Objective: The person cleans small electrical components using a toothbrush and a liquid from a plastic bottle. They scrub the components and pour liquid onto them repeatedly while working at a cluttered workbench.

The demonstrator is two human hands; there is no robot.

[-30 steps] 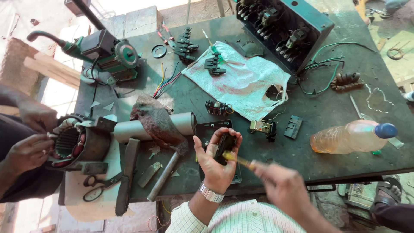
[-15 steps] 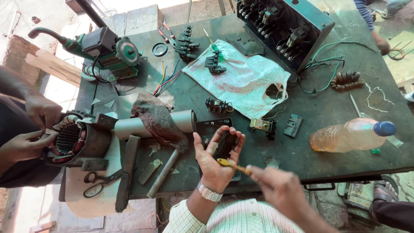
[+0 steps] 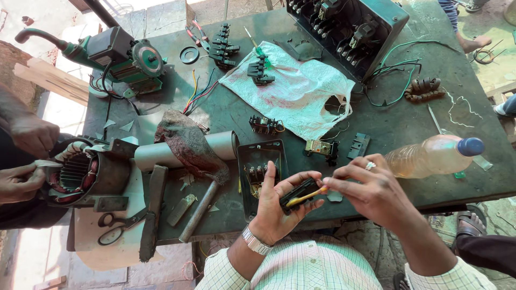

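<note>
My left hand (image 3: 275, 207) grips a small black electrical part (image 3: 299, 192) over the near edge of the green workbench (image 3: 226, 115). My right hand (image 3: 371, 190) holds a yellow-handled screwdriver (image 3: 305, 197) whose tip lies against that black part. Just behind my left hand lies an open black switch housing (image 3: 259, 172) with terminals inside. A plastic bottle with a blue cap (image 3: 435, 156) lies on its side to the right of my right hand.
Another person's hands (image 3: 24, 161) work on a motor stator (image 3: 80, 172) at the left. Scissors (image 3: 115, 228), a hammer (image 3: 201, 207), a grey pipe with a rag (image 3: 183, 145), a green motor (image 3: 121, 56), a white sack (image 3: 295, 91) and a large switch box (image 3: 349, 29) lie on the bench.
My hands have drawn closer together and lower toward the bench edge; the screwdriver tip now rests on the black part. The other person's hands shifted slightly on the stator.
</note>
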